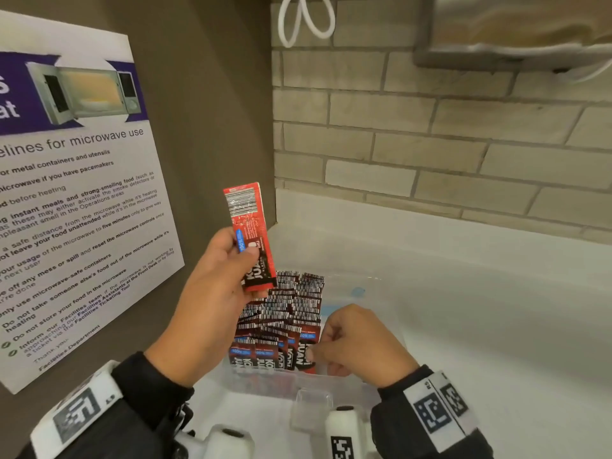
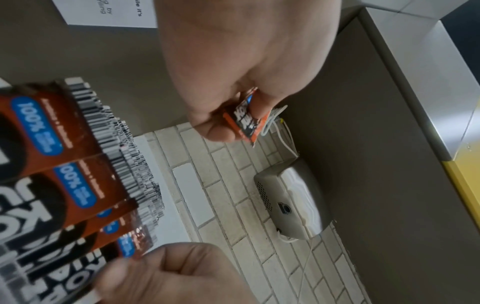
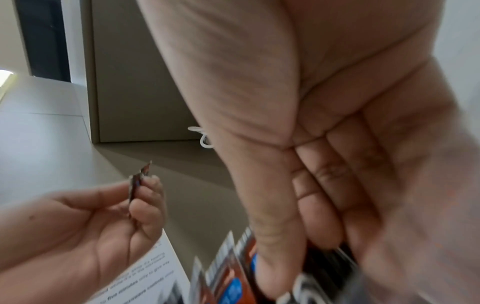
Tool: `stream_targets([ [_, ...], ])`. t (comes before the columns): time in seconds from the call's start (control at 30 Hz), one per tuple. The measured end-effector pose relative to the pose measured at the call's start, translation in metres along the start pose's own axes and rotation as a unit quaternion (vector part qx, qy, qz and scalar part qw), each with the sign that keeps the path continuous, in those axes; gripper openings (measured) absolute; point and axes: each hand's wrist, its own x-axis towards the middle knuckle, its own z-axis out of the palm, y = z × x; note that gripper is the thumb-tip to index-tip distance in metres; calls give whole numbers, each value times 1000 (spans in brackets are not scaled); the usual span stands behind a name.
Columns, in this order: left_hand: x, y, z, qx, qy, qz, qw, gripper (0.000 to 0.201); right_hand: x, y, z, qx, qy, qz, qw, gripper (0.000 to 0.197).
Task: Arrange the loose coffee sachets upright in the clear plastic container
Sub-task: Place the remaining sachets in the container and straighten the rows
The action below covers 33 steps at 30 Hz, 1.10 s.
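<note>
Surface: white table [image 1: 463,309], meeting a pale brick wall [image 1: 430,137] at 12 o'clock. A brown side panel at 9 o'clock carries a poster [image 1: 76,200] on microwave use. A metal unit [image 1: 516,31] is mounted high at 1 o'clock, cut off by the frame edge; a white cord loop [image 1: 304,18] hangs at 12 o'clock, its top out of view.

Clear plastic container [image 1: 331,380] sits on the table in the corner. Rows of sachets [image 1: 284,319] stand upright inside, barcode ends up, filling its left part.

Left hand [image 1: 212,293] is raised above the container at 10 o'clock, thumb and fingers pinching one red sachet [image 1: 251,233] by its lower half, barcode end up, clear of the rows.

Right hand [image 1: 357,342] is at the right edge of the rows, fingers curled onto the front sachets; right wrist view shows thumb and fingers closed on sachet tops.

Hard to make out: container walls nearly invisible against the table; a blue patch on its far wall is unreadable. Right wrist view blurred; how many sachets that hand grips cannot be told.
</note>
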Motion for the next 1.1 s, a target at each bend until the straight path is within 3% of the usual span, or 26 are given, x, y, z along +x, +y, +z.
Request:
stream_targets([
  [0.13, -1, 4, 2, -119, -14, -61, 991, 27, -7, -4, -17, -30, 58, -5, 998, 35],
  [0.27, -2, 7, 2, -250, -85, -142, 954, 33, -14, -10, -30, 0, 149, -62, 987, 22],
  [0.37, -4, 6, 3, -233, -156, -193, 940, 35, -19, -21, -32, 87, 215, -140, 963, 10],
  [0.47, -8, 3, 9, -85, -181, -223, 954, 33, -26, -29, -30, 111, 229, -255, 933, 49],
  [0.5, -11, 3, 11, -9, -188, -221, 957, 30, -27, -30, -31, 74, 227, -293, 926, 56],
  [0.57, -12, 3, 14, 101, -197, -201, 954, 24, -26, -29, -31, -17, 228, -339, 912, 44],
  [0.67, -9, 8, 13, 108, -167, -172, 965, 18, -22, -24, -34, -4, 239, -316, 918, 14],
  [0.77, -3, 15, 11, 122, -95, -92, 984, 5, -23, -24, -36, 44, 223, -278, 933, 13],
  [0.87, 1, 15, 11, 230, -106, 0, 967, 2, -24, -28, -31, 41, 199, -258, 945, 12],
  [0.97, -1, 13, 10, 292, -159, 44, 942, 6, -26, -31, -28, 64, 208, -260, 941, 13],
  [1.1, -2, 11, -3, 252, -116, 62, 959, 34, -27, -20, -30, 113, 190, -192, 956, 17],
])
